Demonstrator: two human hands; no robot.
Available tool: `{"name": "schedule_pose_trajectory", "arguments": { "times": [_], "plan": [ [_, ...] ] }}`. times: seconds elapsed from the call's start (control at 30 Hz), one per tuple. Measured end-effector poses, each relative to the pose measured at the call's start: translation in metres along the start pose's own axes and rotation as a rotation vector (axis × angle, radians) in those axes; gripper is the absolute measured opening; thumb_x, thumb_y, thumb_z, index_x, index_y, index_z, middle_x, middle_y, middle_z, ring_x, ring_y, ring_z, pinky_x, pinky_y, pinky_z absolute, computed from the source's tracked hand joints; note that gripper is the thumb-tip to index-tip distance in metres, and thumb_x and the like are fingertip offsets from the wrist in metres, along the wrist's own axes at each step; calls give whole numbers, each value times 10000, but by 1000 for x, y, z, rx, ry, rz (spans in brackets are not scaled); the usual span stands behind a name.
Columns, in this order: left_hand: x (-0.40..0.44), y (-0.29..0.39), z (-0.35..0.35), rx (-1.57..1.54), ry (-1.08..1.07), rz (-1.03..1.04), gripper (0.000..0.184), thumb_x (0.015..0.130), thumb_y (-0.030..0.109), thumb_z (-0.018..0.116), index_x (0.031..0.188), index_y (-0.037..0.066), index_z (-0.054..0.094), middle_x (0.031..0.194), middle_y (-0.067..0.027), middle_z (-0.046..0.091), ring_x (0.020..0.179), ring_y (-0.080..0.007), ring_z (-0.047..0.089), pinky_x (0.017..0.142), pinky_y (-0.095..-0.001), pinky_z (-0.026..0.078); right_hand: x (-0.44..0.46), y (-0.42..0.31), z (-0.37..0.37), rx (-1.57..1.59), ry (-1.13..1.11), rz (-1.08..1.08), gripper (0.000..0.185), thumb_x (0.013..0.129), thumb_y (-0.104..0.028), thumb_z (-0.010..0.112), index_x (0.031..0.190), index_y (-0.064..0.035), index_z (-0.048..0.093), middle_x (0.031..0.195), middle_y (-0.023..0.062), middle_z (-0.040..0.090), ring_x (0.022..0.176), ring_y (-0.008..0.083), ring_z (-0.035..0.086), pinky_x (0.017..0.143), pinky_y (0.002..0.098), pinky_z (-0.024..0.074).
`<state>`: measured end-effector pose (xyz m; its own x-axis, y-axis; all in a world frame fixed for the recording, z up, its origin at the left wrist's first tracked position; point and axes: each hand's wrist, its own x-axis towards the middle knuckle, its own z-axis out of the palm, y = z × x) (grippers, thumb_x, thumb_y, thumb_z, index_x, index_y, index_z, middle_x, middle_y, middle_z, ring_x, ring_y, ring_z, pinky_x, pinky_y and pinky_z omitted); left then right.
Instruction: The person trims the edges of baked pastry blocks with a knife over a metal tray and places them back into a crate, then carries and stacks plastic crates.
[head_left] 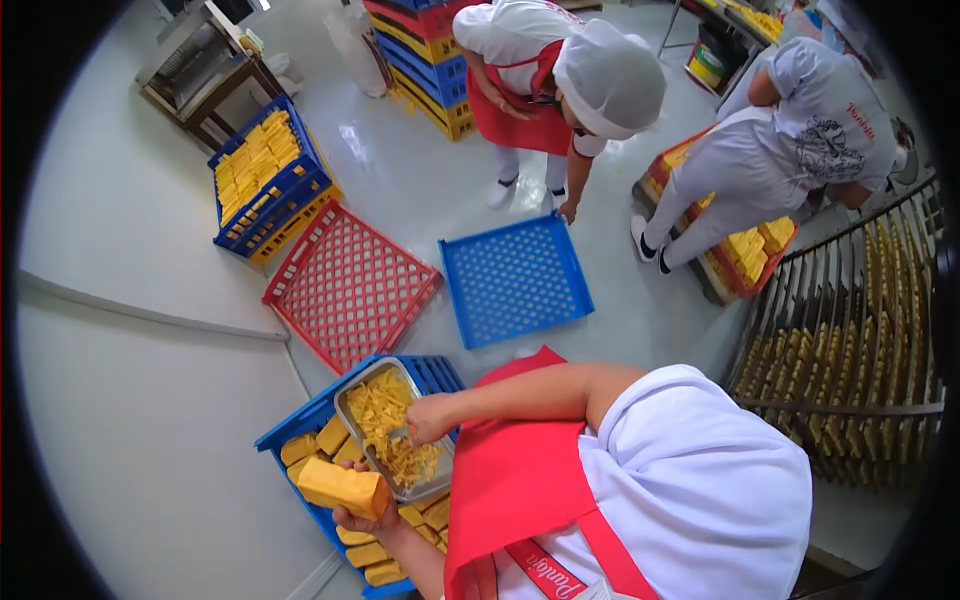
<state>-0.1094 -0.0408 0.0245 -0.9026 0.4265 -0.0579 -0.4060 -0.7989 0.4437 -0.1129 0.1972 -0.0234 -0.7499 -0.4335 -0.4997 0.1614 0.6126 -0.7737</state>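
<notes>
My left hand (362,512) is wrapped round a yellow-orange loaf-shaped block (338,487) at the lower left. Just above and to its right, my right hand (432,418) is closed on a small metal tool (400,434), mostly hidden by the fingers, over a metal tray (444,470). Yellow strips and scraps (380,405) fill the tray. The tray rests on a blue crate (322,408) that holds more yellow blocks (299,448).
An empty red crate (350,285) and a blue crate (517,280), touched by a co-worker (560,80), lie ahead on the floor. Filled crates (262,170) stand at the left. Another person (780,140) and a loaded rack (850,350) are at the right.
</notes>
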Motion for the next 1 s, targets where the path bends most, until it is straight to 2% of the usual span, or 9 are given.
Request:
{"name": "schedule_pose_trajectory", "arguments": {
  "times": [0.1,0.2,0.27,0.33,0.43,0.67,0.77,0.83,1.0],
  "plan": [
    [2,-10,18,-1,16,-33,810,729,315,719,1402,54,351,1289,-186,507,1250,-405,464,1038,-544,402,-16,-8,-17,61,52,56,569,844,-564,548,942,-22,691,892,198,686,865,355,659,745,451,504],
    [-3,-13,35,84,262,-84,832,737,269,706,1442,68,313,1393,-173,456,1288,-400,432,1056,-547,381,-23,-15,-35,70,77,102,670,913,-626,379,1052,-47,687,1037,226,661,943,356,649,815,435,506],
    [-2,-22,45,717,364,48,744,689,144,753,1351,55,425,1287,-141,518,1217,-309,510,1009,-464,440,13,17,-14,1,244,-228,578,967,-537,340,1050,-83,688,962,229,664,869,364,649,771,425,518],
    [0,-25,45,1429,322,264,750,658,49,785,1326,31,445,1205,-93,542,1106,-205,545,952,-341,445,-19,-14,-36,272,297,-57,659,935,-575,391,839,5,688,783,235,657,799,375,653,751,463,497],
    [8,-36,62,1500,214,542,804,597,4,768,1335,43,450,1176,-94,553,1143,-240,527,958,-351,437,-49,-52,-50,291,274,-140,613,945,-518,413,829,23,678,749,227,648,779,370,650,737,443,486],
    [-11,-23,64,1723,313,678,784,558,10,765,1293,55,495,1165,-133,560,1098,-324,538,960,-385,443,-53,-78,-41,106,371,-250,521,953,-464,433,866,-15,681,807,248,649,817,411,633,746,479,483],
    [-22,-17,60,1751,344,680,792,558,20,769,1298,59,491,1161,-133,558,1094,-327,538,956,-389,444,-60,-88,-40,-112,427,-343,565,965,-506,428,813,-8,647,653,208,584,651,298,612,637,418,473],
    [-24,-18,53,1693,364,662,800,558,26,768,1306,63,486,1164,-132,556,1091,-329,539,953,-391,445,-58,-92,-38,-47,366,-310,564,881,-547,534,804,-2,657,755,240,640,755,402,638,694,479,495],
    [-24,-26,47,1449,341,717,890,587,155,872,1354,43,435,1174,-122,532,1087,-280,546,934,-376,454,-50,-91,-33,-59,320,-418,758,664,-715,675,792,32,633,710,224,625,695,370,640,674,428,506]
  ]
}}
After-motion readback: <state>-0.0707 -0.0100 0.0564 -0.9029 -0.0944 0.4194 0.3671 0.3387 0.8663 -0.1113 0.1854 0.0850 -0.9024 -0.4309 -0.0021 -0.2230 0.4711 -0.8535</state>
